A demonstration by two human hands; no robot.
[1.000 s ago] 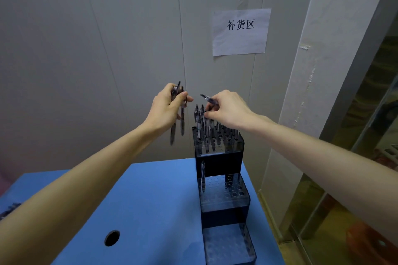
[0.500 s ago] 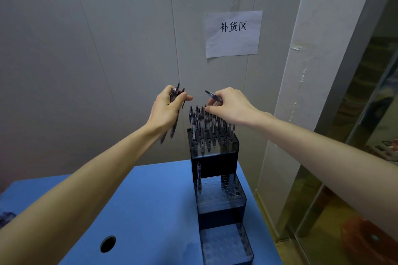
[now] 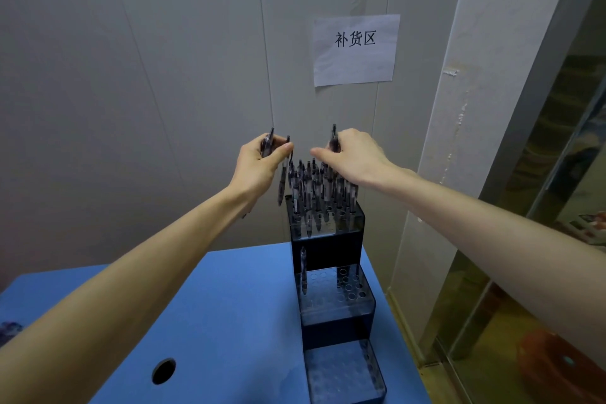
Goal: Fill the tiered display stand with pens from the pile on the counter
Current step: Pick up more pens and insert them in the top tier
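Right-hand pen (image 3: 333, 140) now upright, formerly tilted, above stand (image 3: 328, 226).

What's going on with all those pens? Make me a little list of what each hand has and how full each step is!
left hand: holds a few dark pens
right hand: pinches one dark pen above the top step
dark tiered plastic stand: on blue counter
top step: crowded with upright pens
middle step: one pen, other holes empty
bottom step: no pens

Upright pens (image 3: 319, 188) crowd the stand's top tier (image 3: 328, 226); the lower tiers' holes (image 3: 337, 285) seem mostly open.
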